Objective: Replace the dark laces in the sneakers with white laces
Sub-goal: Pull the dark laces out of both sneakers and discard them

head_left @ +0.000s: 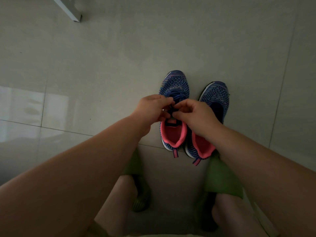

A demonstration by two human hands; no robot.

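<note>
Two blue knit sneakers with pink linings [172, 134] are sitting mid-frame on the grey tiled floor [85, 65]; we are pinching the left sneaker's dark lace [171, 113] with our left hand [152, 106] and right hand [193, 115].

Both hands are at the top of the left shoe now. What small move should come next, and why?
Probably pull the dark lace loose from the top holes. Both the left hand and the right hand pinch it over the left shoe, which is still laced further down. No white lace is in view.
</note>
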